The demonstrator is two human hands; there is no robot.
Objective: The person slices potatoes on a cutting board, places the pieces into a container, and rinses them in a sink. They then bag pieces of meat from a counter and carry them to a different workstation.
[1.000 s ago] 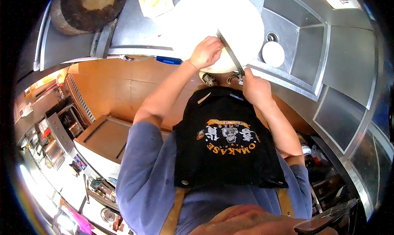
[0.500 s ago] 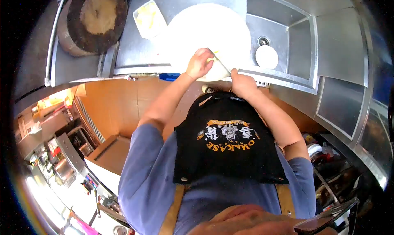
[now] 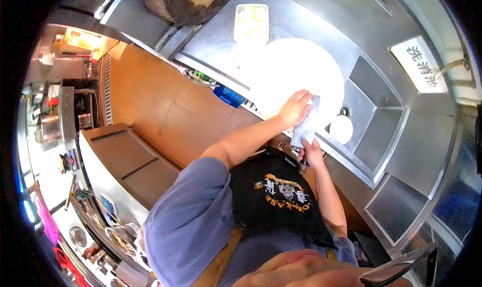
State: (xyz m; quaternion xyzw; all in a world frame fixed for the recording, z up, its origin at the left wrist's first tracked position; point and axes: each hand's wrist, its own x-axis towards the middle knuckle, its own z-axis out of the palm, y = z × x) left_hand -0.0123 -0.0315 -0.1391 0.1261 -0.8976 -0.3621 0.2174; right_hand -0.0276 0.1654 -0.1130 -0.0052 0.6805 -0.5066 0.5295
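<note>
The right hand [image 3: 313, 154] is gripping the handle of a broad-bladed knife [image 3: 307, 121], right of the frame's centre. The left hand [image 3: 295, 109] is lying beside the blade, fingers extended; whether they are pressing on it, I cannot tell. The knife is probably handling as stiff and fairly weighty, its smooth flat likely turning slippery when wet; the handle is offering the safest hold. It is resting over or just above the near edge of a white round board [image 3: 306, 61]. At top centre, a tub [image 3: 236, 23] is holding pale yellow pieces [image 3: 252, 22] on the counter [image 3: 216, 46]. At right, a sink [image 3: 364, 124] is holding a white round object [image 3: 341, 130].
</note>
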